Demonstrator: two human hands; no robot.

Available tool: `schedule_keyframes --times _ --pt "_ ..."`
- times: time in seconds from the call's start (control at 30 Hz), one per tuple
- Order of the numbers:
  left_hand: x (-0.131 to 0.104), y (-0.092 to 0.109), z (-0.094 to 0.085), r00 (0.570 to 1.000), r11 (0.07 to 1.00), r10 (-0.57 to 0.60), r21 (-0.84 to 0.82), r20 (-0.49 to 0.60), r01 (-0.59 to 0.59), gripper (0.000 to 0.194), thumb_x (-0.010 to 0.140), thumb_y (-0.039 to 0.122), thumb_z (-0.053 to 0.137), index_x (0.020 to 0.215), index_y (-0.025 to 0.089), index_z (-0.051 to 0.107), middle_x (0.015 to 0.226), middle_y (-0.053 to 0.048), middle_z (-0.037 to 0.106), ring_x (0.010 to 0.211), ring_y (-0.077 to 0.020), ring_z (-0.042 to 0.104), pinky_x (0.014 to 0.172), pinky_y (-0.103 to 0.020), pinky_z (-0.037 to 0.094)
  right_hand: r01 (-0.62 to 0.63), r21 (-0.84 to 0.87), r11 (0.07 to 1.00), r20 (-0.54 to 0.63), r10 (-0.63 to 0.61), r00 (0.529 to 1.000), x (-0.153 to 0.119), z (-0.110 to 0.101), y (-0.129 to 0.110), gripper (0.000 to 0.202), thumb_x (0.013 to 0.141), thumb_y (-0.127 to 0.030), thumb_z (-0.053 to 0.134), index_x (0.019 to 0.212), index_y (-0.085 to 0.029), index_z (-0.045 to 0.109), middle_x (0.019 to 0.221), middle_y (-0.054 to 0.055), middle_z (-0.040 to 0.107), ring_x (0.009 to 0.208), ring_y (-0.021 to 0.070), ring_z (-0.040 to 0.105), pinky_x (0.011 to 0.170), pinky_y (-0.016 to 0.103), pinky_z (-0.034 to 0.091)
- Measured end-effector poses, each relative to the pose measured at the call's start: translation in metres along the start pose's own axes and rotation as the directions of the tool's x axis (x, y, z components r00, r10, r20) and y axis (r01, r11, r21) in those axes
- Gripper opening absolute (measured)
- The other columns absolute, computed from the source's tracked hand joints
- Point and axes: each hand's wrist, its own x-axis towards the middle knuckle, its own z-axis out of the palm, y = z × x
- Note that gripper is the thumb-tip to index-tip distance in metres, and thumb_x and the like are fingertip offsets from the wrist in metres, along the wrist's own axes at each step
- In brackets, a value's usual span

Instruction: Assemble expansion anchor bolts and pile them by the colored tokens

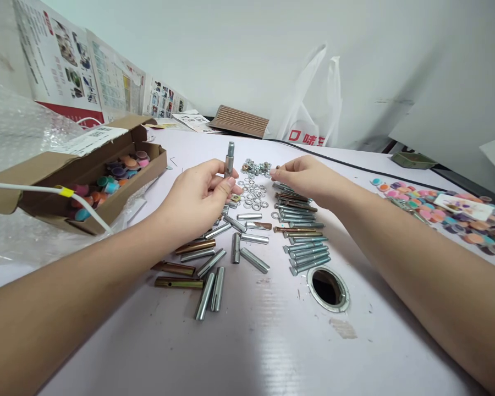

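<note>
Your left hand [208, 190] pinches a silver threaded metal bolt [230, 158], thread up; keep it steady. Your right hand [303, 176] is nearly pinched beside small silver metal nuts [254, 167], can't tell if holding one; don't scatter the silver ring washers [257, 207] between.

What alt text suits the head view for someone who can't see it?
A left hand holds a threaded metal bolt upright above a white table; the right hand is beside nuts and a row of bolts. Metal tubes and washers lie nearby.

"口味" [300, 137] (red) on white bag [309, 124]
</note>
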Motion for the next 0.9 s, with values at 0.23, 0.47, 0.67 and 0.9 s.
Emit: schedule_keyframes --times 0.23,0.47,0.67,0.9 --pt "0.0 0.0 0.002 1.0 1.0 -0.015 -0.017 0.005 0.015 0.019 0.095 0.034 0.053 0.106 0.022 0.063 0.097 -0.004 0.079 0.083 -0.0163 0.073 0.073 -0.026 0.056 0.219 -0.29 0.932 0.024 -0.221 0.975 0.005 0.023 -0.007 0.024 0.098 -0.028 0.046 0.099 -0.016 0.066 0.092 0.01 0.07 0.08 0.0196 0.059 0.072 0.031 0.043" --pt "0.0 -0.001 0.003 1.0 0.999 0.012 -0.03 0.019 -0.012 0.019 0.096 0.034 0.052 0.107 0.022 0.061 0.099 -0.005 0.079 0.085 -0.0165 0.073 0.076 -0.026 0.056 0.284 -0.485 0.827 0.149 -0.242 0.959 -0.001 0.028 -0.016 0.028 0.088 -0.013 0.047 0.112 -0.014 0.06 0.107 0.016 0.069 0.095 0.0292 0.062 0.077 0.035 0.04" --pt "-0.001 -0.002 0.002 0.999 0.999 0.033 0.007 0.004 -0.033 0.021 0.097 0.035 0.049 0.108 0.022 0.061 0.1 -0.004 0.079 0.082 -0.0152 0.072 0.074 -0.025 0.056 0.295 -0.593 0.749 0.193 -0.224 0.955 -0.004 0.029 -0.022 0.019 0.09 -0.018 0.045 0.1 -0.015 0.061 0.09 0.015 0.069 0.081 0.0273 0.061 0.07 0.035 0.034" --pt "-0.001 -0.001 0.003 0.999 0.999 0.039 -0.017 0.002 -0.039 0.018 0.097 0.034 0.051 0.105 0.022 0.061 0.1 -0.004 0.079 0.085 -0.0162 0.072 0.075 -0.027 0.055 0.333 -0.647 0.686 0.218 -0.252 0.943 0.0 0.038 -0.017 0.026 0.085 -0.011 0.044 0.109 -0.011 0.056 0.087 0.017 0.064 0.099 0.036 0.058 0.083 0.042 0.035"
